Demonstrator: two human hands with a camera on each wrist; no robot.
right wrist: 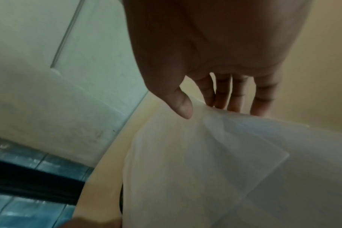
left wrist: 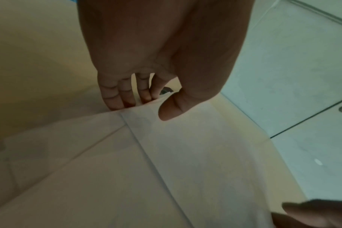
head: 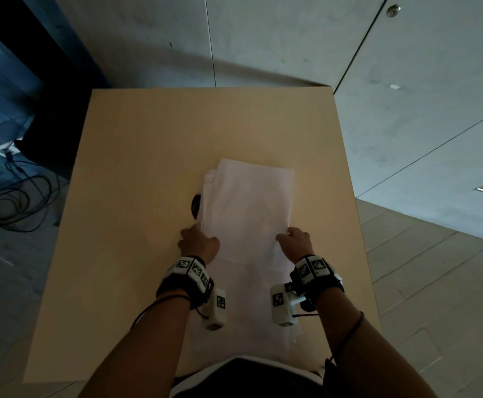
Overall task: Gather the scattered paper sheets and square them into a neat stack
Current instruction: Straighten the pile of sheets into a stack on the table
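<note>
Tabletop [head: 136,156] bore the paper sheets [head: 248,208]; left hand [head: 198,242] at nine o'clock and right hand [head: 296,242] at three pinched them; tapping edges evenly would square them best.

the paper sheets [head: 248,208] are thin, white and matt, a bit see-through where they lift up. the table [head: 136,168] looks like smooth, pale wood with no shine. the wall [head: 292,38] is grey, dull concrete.
</note>
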